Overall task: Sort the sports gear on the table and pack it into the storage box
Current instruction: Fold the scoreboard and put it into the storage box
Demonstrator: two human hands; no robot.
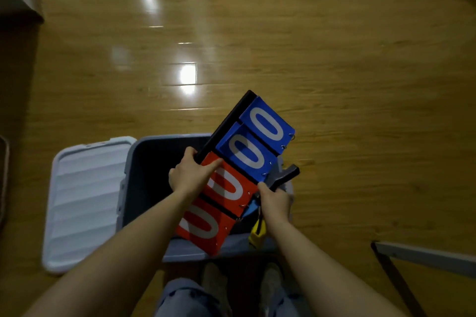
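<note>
A flip scoreboard [239, 170] with two red and two blue cards, all showing white zeros, is held tilted over the open grey storage box [144, 162] on the floor. My left hand [192, 175] grips its black spine on the left edge. My right hand [274, 199] grips the scoreboard's right side near its black foot [289, 174]. A yellow-and-black object [257, 235] hangs below my right hand at the box's near right corner; what it is stays unclear. The box's inside looks dark and its contents are mostly hidden by the scoreboard.
The box's pale lid [85, 203] lies upside down on the wooden floor [309, 46] just left of the box. A table corner with a dark leg [417, 257] juts in at lower right. My shoes [216, 280] stand right in front of the box.
</note>
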